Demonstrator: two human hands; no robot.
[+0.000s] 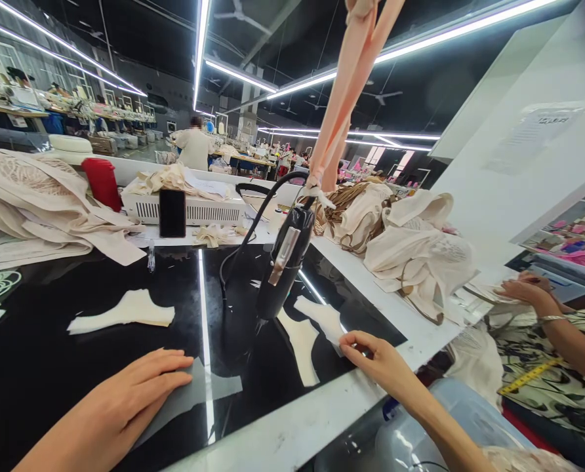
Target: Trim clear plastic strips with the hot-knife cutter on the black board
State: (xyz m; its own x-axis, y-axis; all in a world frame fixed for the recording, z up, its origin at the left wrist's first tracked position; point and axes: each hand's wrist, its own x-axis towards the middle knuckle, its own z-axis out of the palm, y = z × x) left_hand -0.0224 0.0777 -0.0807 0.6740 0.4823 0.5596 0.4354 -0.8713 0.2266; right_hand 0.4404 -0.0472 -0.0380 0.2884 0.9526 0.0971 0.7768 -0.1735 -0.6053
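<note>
My left hand [132, 400] lies flat, fingers stretched out, on a thin grey see-through cut piece [218, 385] on the glossy black work surface [21, 367]. My right hand [378, 360] pinches the lower end of a white cut fabric piece [322, 318] near the surface's right edge. Just left of that piece is a cream cut piece [300, 344]. Another cream cut piece [125, 311] rests beyond my left hand. Between my hands, a black taped handheld tool [287, 262] with a cable hangs tip down from knotted peach fabric strips [339, 98].
Garment piles lie at the left [41, 203] and right [410, 242]. A phone [172, 213] leans on a white vented box [208, 211], with a red container [103, 183] beside it. At far right, a co-worker's arm [568, 328] reaches in. A blue-tinted clear bin [450, 426] stands below the table edge.
</note>
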